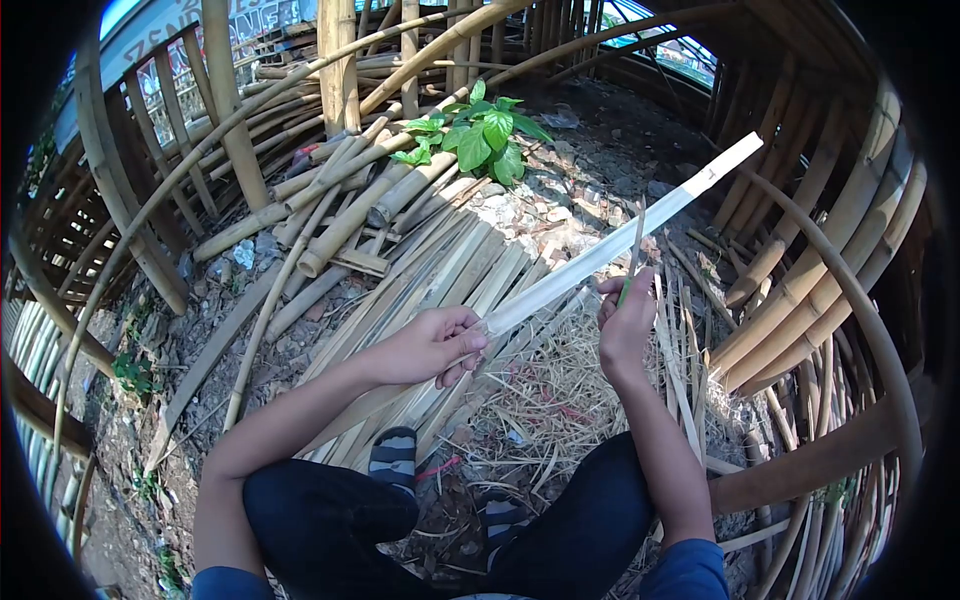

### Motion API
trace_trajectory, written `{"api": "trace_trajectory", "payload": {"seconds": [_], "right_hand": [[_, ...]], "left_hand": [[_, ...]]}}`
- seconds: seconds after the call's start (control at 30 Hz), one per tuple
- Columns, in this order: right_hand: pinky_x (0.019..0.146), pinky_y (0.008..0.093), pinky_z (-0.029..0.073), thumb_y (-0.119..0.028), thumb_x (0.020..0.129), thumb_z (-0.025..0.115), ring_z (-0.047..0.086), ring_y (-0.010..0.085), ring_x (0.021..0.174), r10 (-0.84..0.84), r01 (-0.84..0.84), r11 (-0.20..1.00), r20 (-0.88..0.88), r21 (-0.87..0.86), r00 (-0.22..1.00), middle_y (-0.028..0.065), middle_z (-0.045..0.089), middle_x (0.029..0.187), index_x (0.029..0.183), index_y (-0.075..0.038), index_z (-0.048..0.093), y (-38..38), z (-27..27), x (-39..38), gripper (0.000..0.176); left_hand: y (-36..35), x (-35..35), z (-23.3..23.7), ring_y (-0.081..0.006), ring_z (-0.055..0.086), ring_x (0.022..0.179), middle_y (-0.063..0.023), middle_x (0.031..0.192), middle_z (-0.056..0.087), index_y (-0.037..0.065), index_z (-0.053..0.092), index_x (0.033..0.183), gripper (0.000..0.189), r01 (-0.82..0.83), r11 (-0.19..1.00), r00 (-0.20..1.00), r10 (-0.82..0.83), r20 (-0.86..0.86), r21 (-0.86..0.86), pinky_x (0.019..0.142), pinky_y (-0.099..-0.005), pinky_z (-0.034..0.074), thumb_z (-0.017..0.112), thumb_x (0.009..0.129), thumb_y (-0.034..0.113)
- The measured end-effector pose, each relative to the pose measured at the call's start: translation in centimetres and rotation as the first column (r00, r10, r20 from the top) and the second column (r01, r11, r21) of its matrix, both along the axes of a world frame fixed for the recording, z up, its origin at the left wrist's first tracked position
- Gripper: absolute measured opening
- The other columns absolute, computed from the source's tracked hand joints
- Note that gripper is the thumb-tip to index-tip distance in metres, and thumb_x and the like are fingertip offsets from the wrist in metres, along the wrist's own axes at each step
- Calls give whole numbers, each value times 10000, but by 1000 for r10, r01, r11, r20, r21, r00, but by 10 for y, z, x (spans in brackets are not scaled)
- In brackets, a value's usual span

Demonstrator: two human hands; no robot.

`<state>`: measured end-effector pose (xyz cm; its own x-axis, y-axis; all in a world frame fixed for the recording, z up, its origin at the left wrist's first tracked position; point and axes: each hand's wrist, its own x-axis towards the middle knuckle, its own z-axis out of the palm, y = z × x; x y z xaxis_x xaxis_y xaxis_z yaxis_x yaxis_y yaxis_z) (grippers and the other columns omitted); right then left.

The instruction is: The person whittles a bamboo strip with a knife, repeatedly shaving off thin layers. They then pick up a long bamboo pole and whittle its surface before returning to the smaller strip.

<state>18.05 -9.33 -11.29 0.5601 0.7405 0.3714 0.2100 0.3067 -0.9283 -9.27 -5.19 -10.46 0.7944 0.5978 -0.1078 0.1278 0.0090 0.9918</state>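
A long pale bamboo strip point(590, 258) slants up to the right in front of me. Its lower end is gripped by my left hand point(440, 345), fingers closed round it. My right hand point(628, 318) is closed on the green handle of a knife point(638, 245), whose narrow blade points upward and crosses the strip near its middle. Whether the blade's edge touches the strip cannot be made out. Beneath the strip, many split bamboo strips point(465, 262) lie side by side on the ground.
Cut bamboo poles point(345, 222) are heaped at the left, beside a leafy green plant point(490, 130). Thin shavings point(540, 400) cover the ground by my sandalled feet. Thick bamboo poles point(830, 270) lean at the right, and a long curved pole point(215, 130) arches across the left.
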Motion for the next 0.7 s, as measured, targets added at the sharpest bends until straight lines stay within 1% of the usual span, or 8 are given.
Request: {"api": "trace_trajectory", "payload": {"seconds": [0.07,0.13,0.17,0.27,0.47,0.6,0.67,0.7], "right_hand": [[429,334,326,-424,1056,406,455,170,465,40,-100,989,464,106,885,66,457,562,711,-11,533,-8,0,-28,554],[440,375,389,-322,1013,534,523,282,468,100,-215,975,732,64,673,126,495,566,717,-6,504,-13,-7,-43,433],[440,375,389,-322,1013,534,523,282,468,94,-213,974,730,72,677,126,495,566,717,-6,504,-13,-12,-50,433],[439,404,419,-322,964,611,531,337,467,24,-314,934,848,170,530,130,509,567,719,-24,486,-5,-21,-58,406],[417,389,438,-432,960,579,543,277,461,-182,-352,891,936,288,303,104,495,563,723,-48,484,5,-9,-51,461],[412,390,439,-437,985,539,554,281,467,-260,-245,906,911,345,319,101,509,562,718,-56,492,16,-7,-34,467],[414,396,444,-417,1009,507,573,288,476,-323,-16,933,855,360,405,101,520,555,719,-66,505,26,-9,-7,456],[421,404,451,-385,1022,492,586,303,477,-297,-39,941,878,336,376,106,532,548,721,-64,514,20,-5,-3,441]], "left_hand": [[1,1,4,-59,450,499,-1,706,526,48,512,1048,231,-22,999,998,20,56,35,454,-213,374,522,1043,279],[4,0,4,-53,436,500,8,698,519,59,510,1047,233,-32,999,993,36,111,-41,451,-205,353,507,1049,292],[5,-1,4,-47,422,501,18,690,512,70,508,1046,236,-35,992,985,55,166,-122,447,-196,333,492,1055,305],[1,-3,12,-54,347,479,2,688,467,95,449,1040,213,-6,982,989,35,145,-191,439,-203,298,451,1069,306],[-7,-6,16,-39,341,507,20,689,439,114,479,1036,132,25,980,981,14,193,-197,438,-207,276,451,1071,238],[-7,-11,18,-56,316,484,10,664,410,99,456,1037,208,45,983,983,-12,185,-176,430,-206,256,402,1083,295],[-8,-16,15,-55,311,478,11,659,405,85,461,1023,261,56,983,983,-23,183,-177,425,-207,254,404,1081,332],[-10,-17,11,-55,310,475,12,657,405,74,464,1009,301,58,981,985,-26,172,-185,422,-208,254,404,1077,362]]}}
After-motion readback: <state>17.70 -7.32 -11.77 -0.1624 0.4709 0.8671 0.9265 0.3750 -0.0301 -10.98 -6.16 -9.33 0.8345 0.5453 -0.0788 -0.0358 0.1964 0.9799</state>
